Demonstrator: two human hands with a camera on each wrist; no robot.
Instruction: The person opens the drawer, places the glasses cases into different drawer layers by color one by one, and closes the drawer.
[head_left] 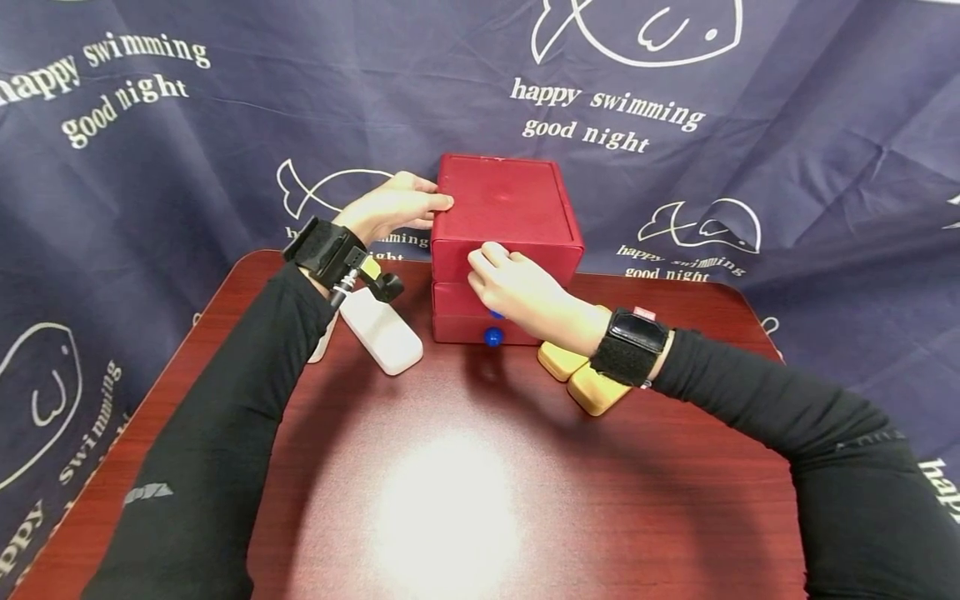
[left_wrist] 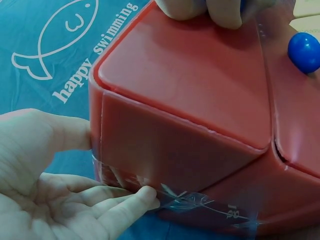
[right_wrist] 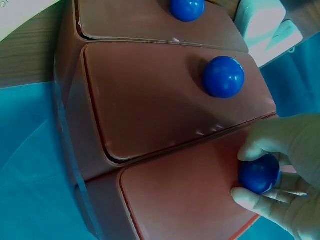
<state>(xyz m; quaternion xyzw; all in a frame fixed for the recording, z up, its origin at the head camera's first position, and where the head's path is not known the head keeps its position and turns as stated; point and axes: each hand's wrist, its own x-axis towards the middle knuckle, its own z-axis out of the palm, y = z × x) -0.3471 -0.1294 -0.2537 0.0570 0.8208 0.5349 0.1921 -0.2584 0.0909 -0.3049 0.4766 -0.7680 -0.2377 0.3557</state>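
A dark red counter (head_left: 450,500) stands before a navy fish-print cloth (head_left: 150,167). One red chest (head_left: 504,218) sits at its back, with three drawers and three blue knobs. My left hand (head_left: 390,208) lies flat against the chest's left side; my right hand (head_left: 517,292) pinches the top knob (right_wrist: 258,173). Two tan blocks (head_left: 596,387) lie right of the chest, one white block (head_left: 381,331) left
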